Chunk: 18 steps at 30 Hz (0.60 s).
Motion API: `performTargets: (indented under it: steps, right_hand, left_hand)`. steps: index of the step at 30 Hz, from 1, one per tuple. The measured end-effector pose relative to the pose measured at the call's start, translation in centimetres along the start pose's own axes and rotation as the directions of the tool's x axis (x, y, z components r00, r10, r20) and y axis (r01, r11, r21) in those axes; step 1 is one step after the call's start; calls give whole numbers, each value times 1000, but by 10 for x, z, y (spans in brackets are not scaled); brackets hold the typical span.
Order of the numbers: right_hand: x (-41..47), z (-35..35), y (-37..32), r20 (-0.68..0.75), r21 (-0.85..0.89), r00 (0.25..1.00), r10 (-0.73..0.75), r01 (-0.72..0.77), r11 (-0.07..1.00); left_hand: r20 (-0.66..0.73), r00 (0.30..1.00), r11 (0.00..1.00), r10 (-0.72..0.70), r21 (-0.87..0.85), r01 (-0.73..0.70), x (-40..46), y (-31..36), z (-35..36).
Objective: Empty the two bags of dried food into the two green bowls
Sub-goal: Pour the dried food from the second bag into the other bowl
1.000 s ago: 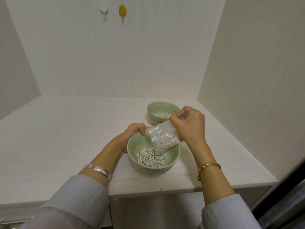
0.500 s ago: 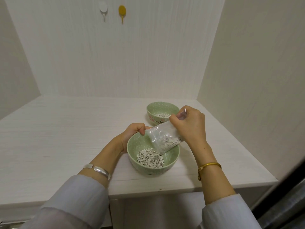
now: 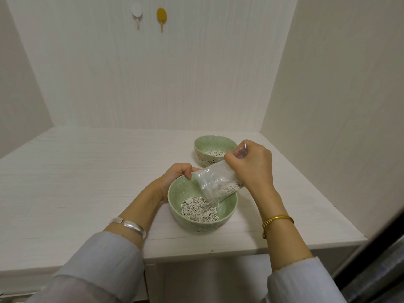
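Bag [image 3: 215,182] tilted mouth-down over near bowl [image 3: 202,224], gripped at upper end by right hand [image 3: 251,167]; pellets [image 3: 200,209] heaped inside. Left hand [image 3: 177,173] curled on near bowl's far-left rim. Far bowl [image 3: 215,145] just behind, pellets inside.

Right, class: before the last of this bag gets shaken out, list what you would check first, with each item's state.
1. Bag mouth over the near bowl: ok.
2. Right hand grips the bag by its upper end: ok.
3. Left hand holds the near bowl's rim: ok.
4. Bag emptied: not ok, pieces remain inside.
5. Far bowl already holds food: ok.
6. Other bag's whereabouts: cannot tell.
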State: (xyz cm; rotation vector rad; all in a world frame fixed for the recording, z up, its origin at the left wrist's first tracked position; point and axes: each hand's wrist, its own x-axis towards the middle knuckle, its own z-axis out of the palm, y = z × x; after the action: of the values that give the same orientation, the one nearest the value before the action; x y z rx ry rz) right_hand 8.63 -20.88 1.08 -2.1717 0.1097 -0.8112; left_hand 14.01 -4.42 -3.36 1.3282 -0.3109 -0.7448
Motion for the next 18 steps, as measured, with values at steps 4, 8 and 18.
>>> performTargets:
  steps: [4,8,18]
  right_hand:
    - [0,-1,0,-2,-2,1000,5,-5,1000]
    - [0,-3,0,-10,-7,1000,-10,10,1000]
    - [0,-5,-3,-16,-31,1000,-17,17,999]
  left_hand:
    - [-11,1000,1000,-7,3,7,0,0,0]
    - [-1,1000,1000,-13,5,13,1,0,-1]
    - [3,1000,1000,-9,10,9,3,-1,-3]
